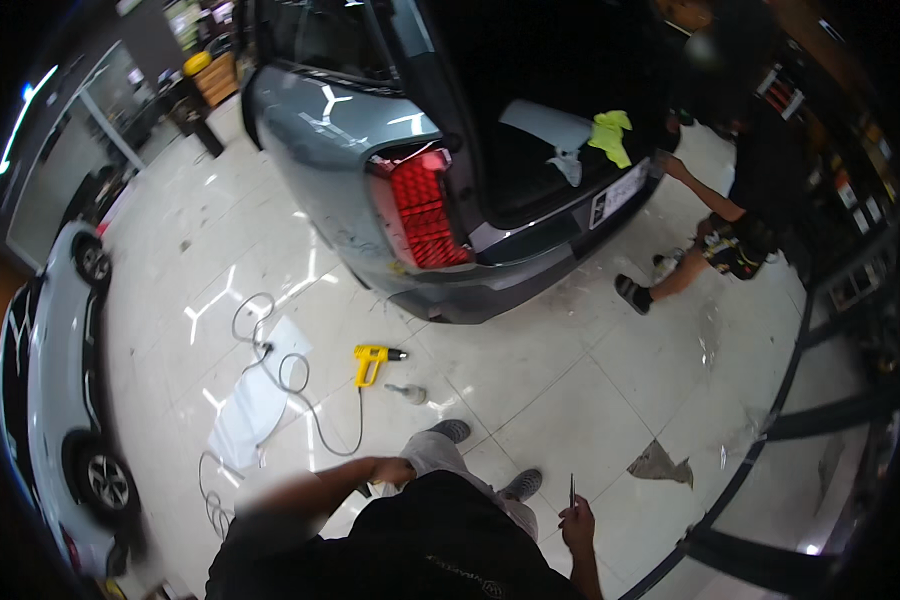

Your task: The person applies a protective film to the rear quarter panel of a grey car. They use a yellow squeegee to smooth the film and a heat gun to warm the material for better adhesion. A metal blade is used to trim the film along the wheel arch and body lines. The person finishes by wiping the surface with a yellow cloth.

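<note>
My right hand (577,522) is raised at my right side, its fingers closed on a slim, thin tool (572,490) that points up; its exact kind is too small to make out. My left hand (395,470) is by my left thigh with the fingers curled in, and what it holds, if anything, is hidden. On the floor ahead lies a yellow heat gun (370,365) with its cord. Beside it is a pale spray bottle (407,393). Farther off is the rear of a grey-blue car (335,180) with a red tail light (425,212), its tailgate raised.
A white sheet (245,415) and loops of cord lie on the floor at left. Another person (760,190) stands at the car's right rear. Lime-green cloths (610,137) rest in the boot. A second car (60,400) stands left. Scrap film (660,464) lies at right.
</note>
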